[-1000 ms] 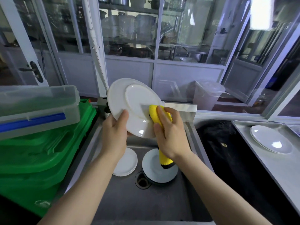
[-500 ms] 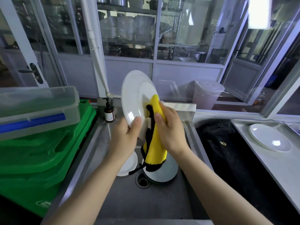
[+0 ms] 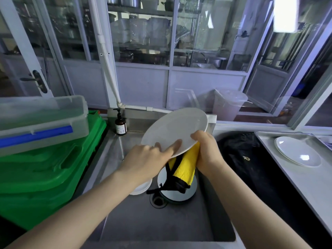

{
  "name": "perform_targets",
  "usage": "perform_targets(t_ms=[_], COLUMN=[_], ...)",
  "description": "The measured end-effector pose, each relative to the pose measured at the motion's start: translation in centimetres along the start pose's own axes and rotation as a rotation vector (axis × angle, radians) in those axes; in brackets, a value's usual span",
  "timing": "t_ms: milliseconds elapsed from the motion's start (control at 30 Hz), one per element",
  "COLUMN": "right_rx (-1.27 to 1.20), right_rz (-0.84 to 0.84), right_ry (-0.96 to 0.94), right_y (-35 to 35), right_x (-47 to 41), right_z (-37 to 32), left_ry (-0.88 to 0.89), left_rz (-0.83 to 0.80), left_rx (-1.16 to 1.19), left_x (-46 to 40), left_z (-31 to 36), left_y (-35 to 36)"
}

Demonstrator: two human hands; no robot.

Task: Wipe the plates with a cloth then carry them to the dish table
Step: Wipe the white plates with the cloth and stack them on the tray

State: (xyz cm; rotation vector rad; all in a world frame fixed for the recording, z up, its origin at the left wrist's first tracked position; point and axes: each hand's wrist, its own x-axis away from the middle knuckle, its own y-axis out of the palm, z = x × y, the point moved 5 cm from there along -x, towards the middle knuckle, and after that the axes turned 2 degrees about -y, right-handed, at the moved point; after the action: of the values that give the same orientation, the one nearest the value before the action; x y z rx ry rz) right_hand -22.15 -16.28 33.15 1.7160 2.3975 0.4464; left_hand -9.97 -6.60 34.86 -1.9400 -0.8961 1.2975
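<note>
Head view, looking down over a steel sink [image 3: 206, 227]. Far left: stacked green crates [image 3: 45, 169], topped by a clear plastic box [image 3: 41, 121] with a blue strip. Just right of these, at the sink's back corner, a brown pump bottle [image 3: 120, 125], upright.

Centre left: left forearm reaching in from the lower left, left hand [image 3: 143, 159] raised over the basin, palm down, fingers extended and laid flat on the upper face of a white plate [image 3: 172, 130], thumb hidden beneath. Plate held above the sink, tilted, far rim higher and leaning right. Below the left wrist, a small stack of white plates [image 3: 142, 188] on the sink floor, partly hidden.

Centre: drain [image 3: 158, 201], and touching distance beside it another white plate in the sink [image 3: 179, 195]. Yellow cloth [image 3: 185, 166] with black trim hanging under the held plate, lower end dangling above that sink plate.

Centre right: right forearm rising from the lower right, right hand [image 3: 206, 150] curled round the cloth at the plate's near right rim, fingers wrapped, cloth pressed against the plate's underside.

Right of the sink: a black bag [image 3: 251, 159]. Far right: steel dish table [image 3: 305, 186] carrying one white plate on the table [image 3: 298, 151], well apart from the hands.
</note>
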Motion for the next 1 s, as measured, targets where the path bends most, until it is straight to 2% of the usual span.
perform_targets(t_ms=[67, 133, 200, 233, 300, 333, 367, 400, 500, 667, 733, 900, 933, 1000], right_rx=[-0.029, -0.089, -0.148, -0.161, -0.167, -0.167, -0.163, -0.152, -0.069, 0.155, 0.267, 0.810, 0.845, 0.810], right_rz=[0.073, 0.140, 0.164, 0.160, 0.145, 0.141, 0.136, 0.130, 0.114, 0.287, 0.299, 0.078, 0.094, 0.228], right_ry=[0.020, 0.063, 0.092, 0.100, 0.110, 0.109, 0.102, 0.090, 0.077, 0.066, -0.052, -0.497, -0.552, -0.574], right_y=[-0.6, -1.5, -2.3, -2.5, -2.5, -2.4, -2.3, -2.3, -2.6, -4.4, -4.3, -0.5, -0.1, 0.1], right_x=[0.2, 0.2, 0.1, 0.1, 0.1, 0.2, 0.2, 0.2, 0.0, -0.3, -0.2, 1.1, 1.1, 0.7], right_z=[0.3, 0.8, 1.1, 1.2, 1.5, 1.6, 1.7, 1.7, 2.3, 3.3, 2.6, 0.4, 0.2, -0.5], left_ry=[-0.068, -0.267, -0.520, -0.700, -1.064, -1.155, -1.186, -1.182, -1.169, -1.132, -1.122, -1.053, -1.040, -0.999], left_rz=[-0.036, -0.181, -0.130, -0.095, -0.131, -0.183, -0.218, -0.216, -0.092, 0.021, 0.044, -0.001, -0.033, -0.096], left_rx=[0.165, 0.486, 0.787, 0.957, 1.569, 1.922, 2.169, 2.301, 2.309, 2.113, 2.039, 1.832, 1.812, 1.792], left_x=[0.4, 1.2, 2.3, 3.0, 4.0, 4.1, 4.2, 4.2, 4.4, 4.9, 5.1, 4.9, 5.1, 5.2], left_z=[-1.4, -3.0, -4.4, -5.1, -4.9, -4.0, -3.3, -2.9, -3.0, -3.5, -3.7, -3.2, -2.8, -1.9], left_y=[0.7, 2.1, 3.3, 3.8, 5.1, 5.8, 5.9, 5.8, 6.0, 6.2, 6.2, 6.3, 6.4, 6.4])
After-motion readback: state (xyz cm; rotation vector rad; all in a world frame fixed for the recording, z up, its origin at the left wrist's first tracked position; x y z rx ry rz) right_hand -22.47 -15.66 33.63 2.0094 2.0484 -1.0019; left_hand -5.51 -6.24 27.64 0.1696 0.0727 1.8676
